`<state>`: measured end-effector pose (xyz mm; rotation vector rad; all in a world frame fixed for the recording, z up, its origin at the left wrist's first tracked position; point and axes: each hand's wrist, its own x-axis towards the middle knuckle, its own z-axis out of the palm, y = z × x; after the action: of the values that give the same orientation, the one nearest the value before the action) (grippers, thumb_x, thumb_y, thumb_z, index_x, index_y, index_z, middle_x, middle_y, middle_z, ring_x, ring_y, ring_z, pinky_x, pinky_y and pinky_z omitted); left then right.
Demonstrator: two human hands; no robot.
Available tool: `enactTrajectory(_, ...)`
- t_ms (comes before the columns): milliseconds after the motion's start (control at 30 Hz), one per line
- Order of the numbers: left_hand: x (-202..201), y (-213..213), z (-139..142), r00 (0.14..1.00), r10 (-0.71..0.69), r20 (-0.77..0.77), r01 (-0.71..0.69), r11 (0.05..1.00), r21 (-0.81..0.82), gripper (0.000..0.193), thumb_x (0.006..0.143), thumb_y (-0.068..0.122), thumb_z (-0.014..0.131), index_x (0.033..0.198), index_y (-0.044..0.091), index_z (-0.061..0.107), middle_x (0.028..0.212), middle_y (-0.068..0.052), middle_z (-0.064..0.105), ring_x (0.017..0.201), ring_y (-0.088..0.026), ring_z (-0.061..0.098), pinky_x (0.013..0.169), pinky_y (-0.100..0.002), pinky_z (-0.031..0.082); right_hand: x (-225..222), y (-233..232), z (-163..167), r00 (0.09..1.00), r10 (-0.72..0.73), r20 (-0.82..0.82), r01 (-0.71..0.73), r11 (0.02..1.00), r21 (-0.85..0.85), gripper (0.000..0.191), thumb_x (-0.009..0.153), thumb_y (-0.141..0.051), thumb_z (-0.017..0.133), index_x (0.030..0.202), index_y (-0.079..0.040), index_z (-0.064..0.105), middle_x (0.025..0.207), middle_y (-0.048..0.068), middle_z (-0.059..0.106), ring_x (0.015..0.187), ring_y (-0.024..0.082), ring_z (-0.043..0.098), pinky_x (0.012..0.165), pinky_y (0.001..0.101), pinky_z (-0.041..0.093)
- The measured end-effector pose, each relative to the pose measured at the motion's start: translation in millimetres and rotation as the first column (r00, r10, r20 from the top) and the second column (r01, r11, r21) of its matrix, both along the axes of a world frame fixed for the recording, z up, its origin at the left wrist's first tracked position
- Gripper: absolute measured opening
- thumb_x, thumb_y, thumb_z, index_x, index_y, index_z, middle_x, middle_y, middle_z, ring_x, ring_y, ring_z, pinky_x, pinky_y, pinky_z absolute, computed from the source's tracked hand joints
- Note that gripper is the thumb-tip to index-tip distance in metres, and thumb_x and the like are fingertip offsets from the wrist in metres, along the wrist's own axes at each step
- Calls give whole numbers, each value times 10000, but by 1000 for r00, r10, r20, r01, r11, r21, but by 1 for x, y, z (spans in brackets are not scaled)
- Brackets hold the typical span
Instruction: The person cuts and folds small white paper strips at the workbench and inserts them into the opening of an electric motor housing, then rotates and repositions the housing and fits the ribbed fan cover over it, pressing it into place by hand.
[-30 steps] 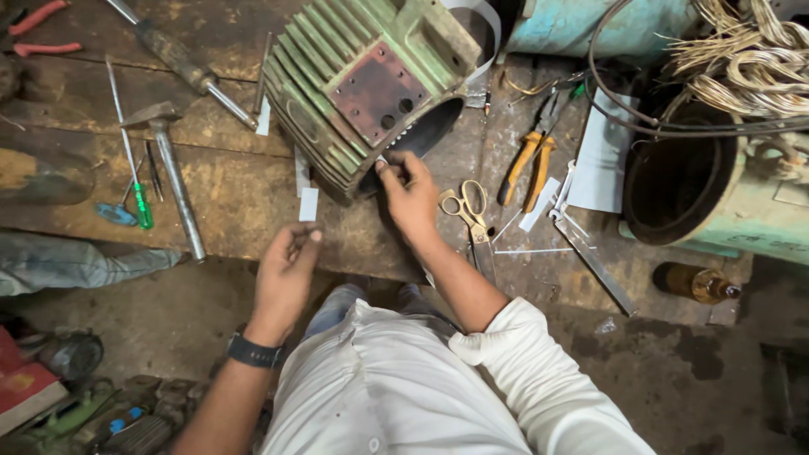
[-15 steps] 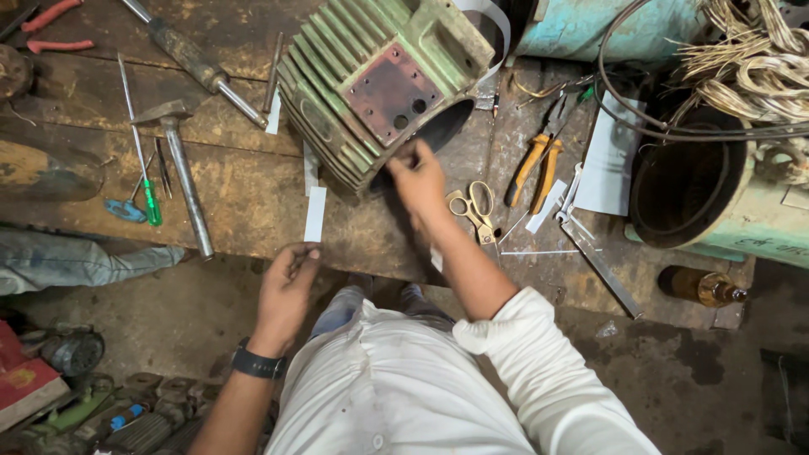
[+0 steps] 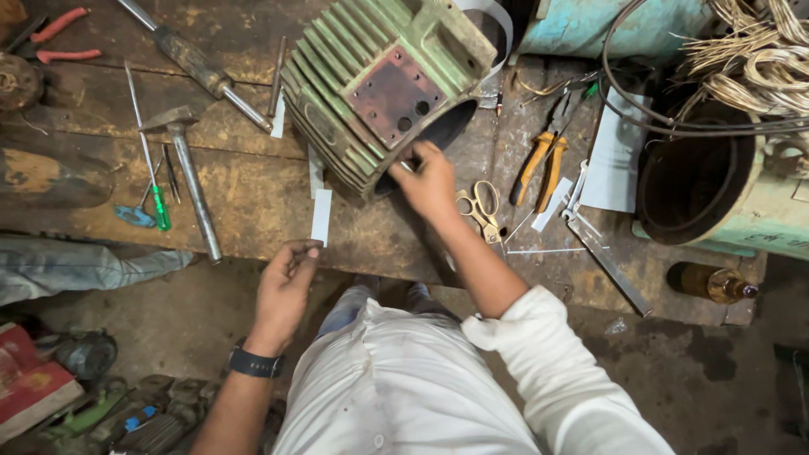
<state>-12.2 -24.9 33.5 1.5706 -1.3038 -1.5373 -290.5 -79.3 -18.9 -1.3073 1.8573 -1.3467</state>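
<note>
- The left hand [image 3: 285, 288] pinches a narrow white paper strip [image 3: 321, 217] upright between its fingertips, over the near edge of the worn wooden bench [image 3: 253, 202].
- The right hand [image 3: 431, 181], fingers curled, touches the rim of the ribbed green metal motor housing [image 3: 383, 84] lying tilted on the bench.
- Brass-handled scissors [image 3: 479, 205] lie just beside that hand.

White long-sleeved shirt [image 3: 438, 388], dark wristwatch [image 3: 253, 364], blue jeans [image 3: 345, 307].
</note>
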Motion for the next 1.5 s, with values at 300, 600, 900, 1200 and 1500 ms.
enactTrajectory(300, 3, -2, 0, 1000, -12, 9, 11, 999, 47, 223, 1019, 183, 620, 1180, 42, 682, 964, 6, 683, 822, -43, 569, 718, -234, 475, 5, -7, 2, 998, -44, 35, 41, 995, 89, 289, 779, -204, 817, 837, 23, 649, 799, 120, 633, 712, 236, 665, 672, 364, 515)
enactTrajectory(600, 9, -5, -1, 1000, -9, 18, 8, 1000, 25, 225, 1012, 160, 621, 1178, 22, 683, 926, 9, 673, 786, -56, 554, 721, -240, 470, 9, -8, -2, 977, -33, -208, 9, 993, -115, 322, 786, -119, 846, 906, 22, 583, 892, 176, 589, 823, 395, 609, 727, 438, 494)
enactTrajectory(900, 20, -5, -3, 909, -109, 402, 210, 954, -214, 224, 1009, 183, 674, 1197, 65, 703, 1072, -73, 696, 920, -191, 651, 817, -304, 528, 9, 28, 10, 994, 101, -29, -100, 994, 53, 339, 811, -243, 835, 919, -9, 614, 859, 150, 623, 734, 336, 652, 667, 416, 512)
enactTrajectory(1200, 68, -18, -35, 400, -44, 915, 840, 418, -347, 543, 797, 263, 709, 1316, 114, 660, 1385, -61, 638, 1323, -304, 536, 1016, -479, 446, 56, 76, 52, 907, 331, -259, -334, 942, 33, 266, 875, -227, 806, 902, -13, 650, 857, 166, 615, 784, 369, 617, 675, 436, 484)
enactTrajectory(1500, 84, -36, 20, 865, -324, 382, 497, 648, -577, 249, 936, 138, 689, 1151, 21, 639, 1170, -184, 680, 1128, -381, 642, 941, -452, 534, 122, 78, 144, 897, 428, -108, -427, 904, 30, 236, 895, -184, 769, 1052, -24, 694, 891, 130, 606, 794, 303, 660, 662, 369, 546)
